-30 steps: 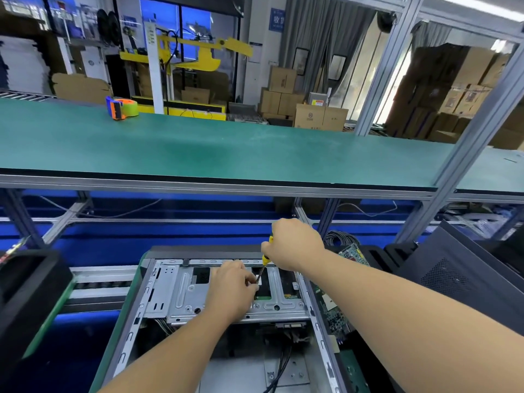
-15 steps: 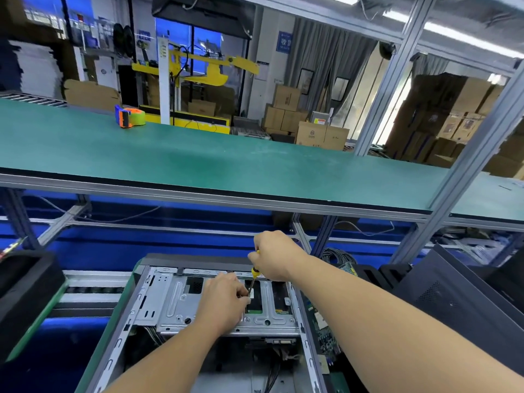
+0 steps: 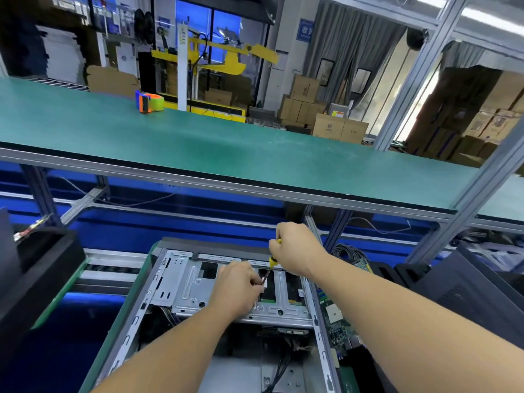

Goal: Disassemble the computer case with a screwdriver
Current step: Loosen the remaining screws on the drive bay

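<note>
Hands [image 3: 297,248] [image 3: 238,285] apparently steady screwdriver [image 3: 272,260] over case [image 3: 181,282]

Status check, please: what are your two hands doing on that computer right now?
Right hand grips screwdriver, tip down on drive bracket. Left hand pinches the shaft low. Computer case open. Nothing blocking.

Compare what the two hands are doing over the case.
The right hand grips the screwdriver by its yellow handle, held higher. The left hand sits lower on the metal bracket, pinching near the shaft's tip. Both work over the open computer case.
</note>
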